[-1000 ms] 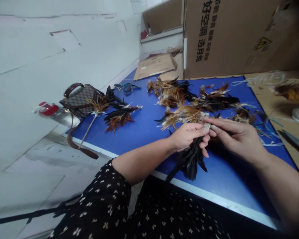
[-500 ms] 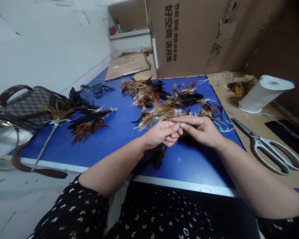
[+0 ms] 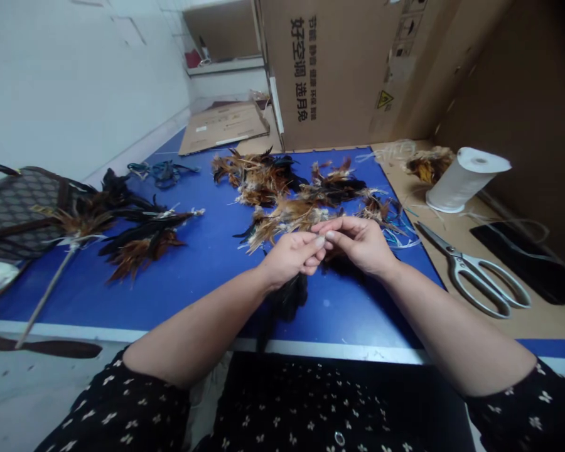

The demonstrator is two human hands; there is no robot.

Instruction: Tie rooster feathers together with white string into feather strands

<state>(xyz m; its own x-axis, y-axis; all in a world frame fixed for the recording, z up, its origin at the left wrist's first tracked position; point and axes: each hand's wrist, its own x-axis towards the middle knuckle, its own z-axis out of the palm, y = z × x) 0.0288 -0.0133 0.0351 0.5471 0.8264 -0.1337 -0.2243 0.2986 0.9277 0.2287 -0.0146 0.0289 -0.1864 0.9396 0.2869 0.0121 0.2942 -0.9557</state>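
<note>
My left hand is closed above the blue table, with the dark ends of a bunch of black feathers sticking out below it. Thumb and fingers of my right hand are pinched together, touching the left fingertips. Whatever lies between the two sets of fingertips is too small or hidden to make out. Just beyond both hands lies a pile of brown feather bunches, some tied with pale string. Dark feathers also show partly under my right hand.
Large scissors, a white spool and a black flat object lie on cardboard at right. Further feathers, a stick with feathers and a patterned bag are at left. A tall cardboard box stands behind.
The view has shifted, so the surroundings appear further left. Both hands keep together in much the same pinch; more of the black feathers shows below the left hand.
</note>
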